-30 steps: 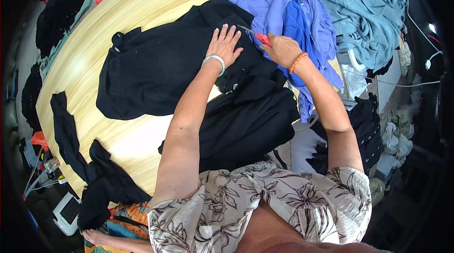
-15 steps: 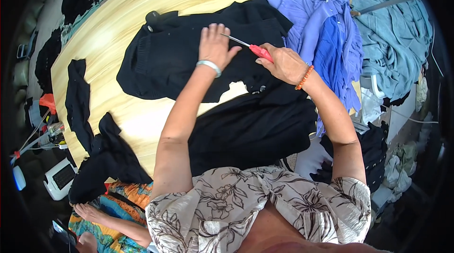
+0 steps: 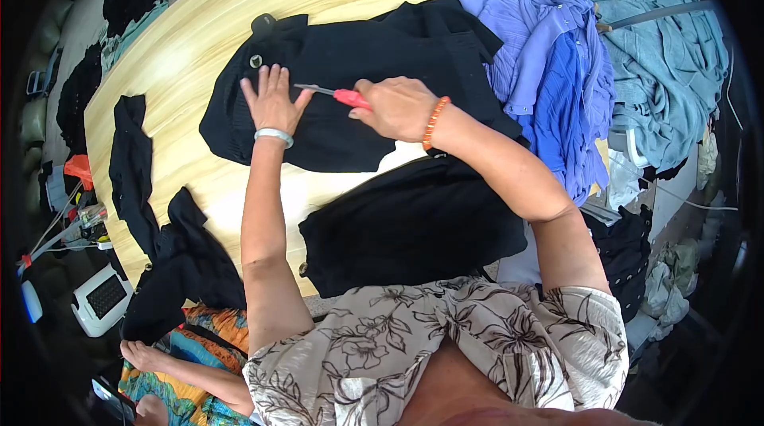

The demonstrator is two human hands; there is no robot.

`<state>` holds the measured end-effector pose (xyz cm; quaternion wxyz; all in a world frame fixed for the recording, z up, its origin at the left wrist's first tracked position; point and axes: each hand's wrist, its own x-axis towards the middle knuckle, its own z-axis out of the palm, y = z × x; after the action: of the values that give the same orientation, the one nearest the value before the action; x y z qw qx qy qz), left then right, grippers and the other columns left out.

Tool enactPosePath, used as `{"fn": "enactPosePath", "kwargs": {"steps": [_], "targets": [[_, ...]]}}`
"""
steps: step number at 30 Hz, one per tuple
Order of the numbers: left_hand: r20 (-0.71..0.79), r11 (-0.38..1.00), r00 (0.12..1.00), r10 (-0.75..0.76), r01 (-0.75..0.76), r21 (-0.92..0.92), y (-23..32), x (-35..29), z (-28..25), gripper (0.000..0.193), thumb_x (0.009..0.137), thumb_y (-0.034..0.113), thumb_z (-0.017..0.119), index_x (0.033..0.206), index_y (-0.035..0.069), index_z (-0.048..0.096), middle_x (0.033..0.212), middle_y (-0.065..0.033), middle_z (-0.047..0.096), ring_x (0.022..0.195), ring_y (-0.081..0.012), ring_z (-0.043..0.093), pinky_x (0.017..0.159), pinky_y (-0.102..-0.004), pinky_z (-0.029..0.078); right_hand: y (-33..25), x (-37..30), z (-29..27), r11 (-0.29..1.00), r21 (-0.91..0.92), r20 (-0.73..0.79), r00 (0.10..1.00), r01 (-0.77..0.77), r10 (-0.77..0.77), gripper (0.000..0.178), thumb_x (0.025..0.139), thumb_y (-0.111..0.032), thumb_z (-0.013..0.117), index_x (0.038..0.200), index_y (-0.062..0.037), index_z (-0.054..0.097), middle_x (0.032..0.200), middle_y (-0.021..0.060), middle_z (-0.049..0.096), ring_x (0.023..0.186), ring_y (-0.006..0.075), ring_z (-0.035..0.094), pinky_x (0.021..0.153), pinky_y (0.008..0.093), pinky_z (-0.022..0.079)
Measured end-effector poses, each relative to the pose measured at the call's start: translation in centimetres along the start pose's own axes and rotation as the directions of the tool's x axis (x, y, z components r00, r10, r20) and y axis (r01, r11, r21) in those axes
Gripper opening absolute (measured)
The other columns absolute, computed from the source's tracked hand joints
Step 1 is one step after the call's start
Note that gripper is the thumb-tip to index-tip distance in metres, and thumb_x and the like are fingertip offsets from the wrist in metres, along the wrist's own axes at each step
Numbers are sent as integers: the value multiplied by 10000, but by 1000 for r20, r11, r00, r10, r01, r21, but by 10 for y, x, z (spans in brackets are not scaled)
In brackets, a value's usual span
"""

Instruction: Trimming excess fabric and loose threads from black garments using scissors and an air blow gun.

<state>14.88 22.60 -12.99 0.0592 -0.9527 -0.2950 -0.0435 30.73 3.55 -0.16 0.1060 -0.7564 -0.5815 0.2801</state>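
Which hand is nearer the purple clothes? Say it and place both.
Right. The right hand, gripping a red-handled tool, is left of the purple clothes; the left hand lies farther left, on the black garment.

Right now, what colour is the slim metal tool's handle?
The handle shows pinkish red in the head view.

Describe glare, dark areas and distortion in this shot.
Head view: bright glare whitens the table beside the left forearm; head view: corners go black, the table edge curves, probably lens distortion; head view: the black garment under the left hand shows little fold detail.
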Motion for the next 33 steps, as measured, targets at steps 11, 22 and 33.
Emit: {"fn": "enactPosePath", "kwargs": {"steps": [11, 22, 33], "targets": [[-223, 882, 943, -246, 123, -455, -47, -12, 27, 308, 912, 251, 610, 1173, 98, 668, 1362, -147, 524, 1243, -368, 472, 1034, -437, 391, -19, 7, 19, 998, 69, 14, 1000, -1, 0, 346, 935, -307, 579, 1095, -2, 543, 812, 231, 666, 817, 400, 662, 737, 469, 521], [-194, 848, 980, 39, -135, -512, -7, 31, 14, 254, 855, 151, 645, 1100, 98, 685, 1146, -88, 657, 1031, -295, 605, 886, -387, 482, 6, -8, 17, 996, -3, -87, 992, -89, 88, 314, 942, -311, 562, 990, -3, 528, 788, 204, 667, 807, 380, 668, 701, 462, 524], [-27, 825, 999, -28, 8, -565, 5, 54, 13, 252, 813, 279, 726, 969, 85, 689, 925, -99, 649, 919, -301, 630, 780, -395, 504, 12, -25, 16, 986, 29, -75, 983, -166, 168, 353, 931, -338, 589, 1088, -24, 559, 806, 215, 668, 814, 391, 663, 737, 467, 520]]}}
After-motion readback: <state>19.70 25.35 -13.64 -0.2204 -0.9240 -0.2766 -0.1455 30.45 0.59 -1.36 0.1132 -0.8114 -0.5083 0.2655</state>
